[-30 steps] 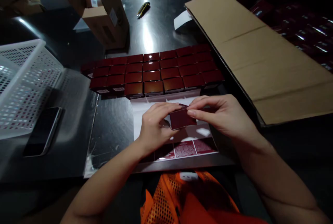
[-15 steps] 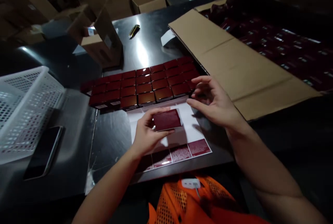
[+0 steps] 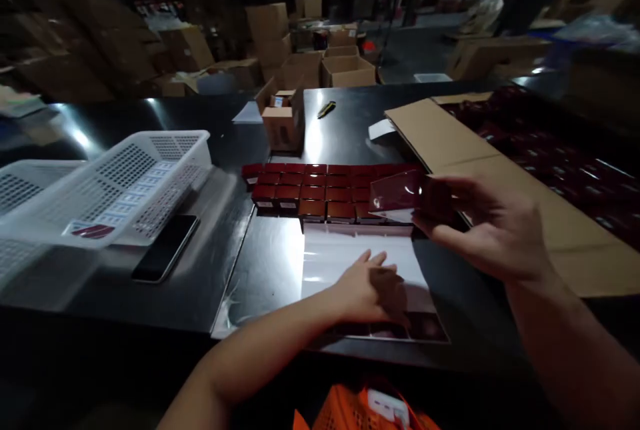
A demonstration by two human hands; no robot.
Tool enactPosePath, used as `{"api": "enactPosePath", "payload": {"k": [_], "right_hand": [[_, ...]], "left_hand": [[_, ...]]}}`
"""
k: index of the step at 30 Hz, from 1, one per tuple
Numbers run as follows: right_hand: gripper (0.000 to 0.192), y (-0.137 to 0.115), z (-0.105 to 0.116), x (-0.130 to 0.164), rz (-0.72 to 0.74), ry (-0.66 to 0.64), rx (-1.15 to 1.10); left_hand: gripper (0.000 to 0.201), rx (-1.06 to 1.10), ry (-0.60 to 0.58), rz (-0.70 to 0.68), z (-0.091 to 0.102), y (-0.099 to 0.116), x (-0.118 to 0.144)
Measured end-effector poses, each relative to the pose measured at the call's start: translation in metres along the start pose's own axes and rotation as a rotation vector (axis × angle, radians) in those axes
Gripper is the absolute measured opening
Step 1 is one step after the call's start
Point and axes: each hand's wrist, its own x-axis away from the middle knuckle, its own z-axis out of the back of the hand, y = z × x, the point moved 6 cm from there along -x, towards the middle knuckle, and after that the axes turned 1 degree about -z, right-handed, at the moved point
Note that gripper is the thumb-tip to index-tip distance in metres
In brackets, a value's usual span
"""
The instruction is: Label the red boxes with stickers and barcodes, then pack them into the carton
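Note:
In my right hand point(image 3: 483, 227), thumb and fingers close on a small dark red box point(image 3: 433, 200), held above the right end of the box rows. A glossy maroon face with a pale lower edge points left; motion blurs its outline. My left hand point(image 3: 373, 290) is over a white sticker sheet point(image 3: 325, 260), its fingers apart and nothing visible in them. Maroon stickers point(image 3: 423, 327) line the sheet's near edge, partly covered by that hand. Just beyond the sheet, several dark red boxes point(image 3: 313, 193) stand packed in rows on the metal table.
White perforated baskets point(image 3: 173, 137) stand at the left, with a phone point(image 3: 167, 250) beside them. Farther back are a small open carton point(image 3: 285, 127) and a yellow-black cutter point(image 3: 327, 109). A large carton with a flap point(image 3: 465, 143) open, holding wrapped dark red packs point(image 3: 550, 157), fills the right.
The dark red box in my left hand is no longer there; my right hand, empty before, now holds one. My left hand has lowered over the sheet. The view has tilted up and turned left.

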Motion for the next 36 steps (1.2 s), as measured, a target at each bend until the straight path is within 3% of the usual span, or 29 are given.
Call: {"api": "enactPosePath", "payload": {"k": [2, 4, 8, 10, 13, 16, 19, 22, 24, 26, 28, 30, 32, 34, 36], "right_hand": [[0.049, -0.019, -0.039, -0.024, 0.097, -0.149, 0.019], [0.044, -0.034, -0.093, -0.043, 0.22, -0.275, 0.092], [0.042, -0.034, -0.193, -0.06, 0.352, -0.446, 0.307], [0.045, -0.022, -0.224, -0.058, 0.39, -0.542, 0.472], [0.038, -0.004, -0.238, -0.05, 0.455, -0.528, 0.696], [0.032, 0.006, -0.234, -0.045, 0.44, -0.429, 0.784], [0.047, 0.008, -0.213, -0.042, 0.401, -0.405, 0.689], [0.055, 0.01, -0.148, -0.04, 0.327, -0.284, 0.53], [0.049, 0.015, -0.086, -0.026, 0.248, -0.166, 0.473], [0.042, 0.02, -0.033, 0.006, 0.164, -0.136, 0.442], [0.04, 0.029, -0.003, 0.052, 0.079, -0.211, 0.425], [0.05, 0.042, -0.002, 0.101, 0.039, -0.395, 0.419], [0.065, 0.057, -0.016, 0.143, 0.027, -0.579, 0.437], [0.072, 0.07, -0.03, 0.168, 0.015, -0.662, 0.458], [0.073, 0.078, -0.036, 0.177, 0.008, -0.648, 0.459]], "left_hand": [[0.054, -0.138, -0.127, -0.037, -0.012, 0.007, 0.001], [0.057, -0.164, -0.16, -0.061, -0.012, 0.013, 0.004], [0.058, -0.137, -0.263, -0.064, -0.008, 0.015, 0.008], [0.056, -0.095, -0.294, -0.026, -0.008, 0.01, 0.008], [0.052, -0.046, -0.286, 0.017, -0.012, 0.001, 0.005], [0.049, -0.039, -0.257, 0.011, -0.016, -0.003, 0.001], [0.045, -0.037, -0.201, -0.021, -0.011, 0.001, 0.003], [0.026, 0.0, -0.112, -0.082, 0.002, 0.007, 0.005], [0.016, 0.038, 0.066, -0.082, 0.019, 0.002, 0.005], [0.013, 0.074, 0.288, -0.045, 0.04, -0.01, 0.006], [0.015, 0.078, 0.441, 0.001, 0.059, -0.021, 0.009], [0.017, 0.042, 0.511, 0.026, 0.077, -0.024, 0.014], [0.019, -0.012, 0.496, 0.052, 0.092, -0.018, 0.02], [0.026, -0.087, 0.38, 0.113, 0.099, -0.008, 0.03], [0.038, -0.176, 0.249, 0.193, 0.099, 0.004, 0.047]]}}
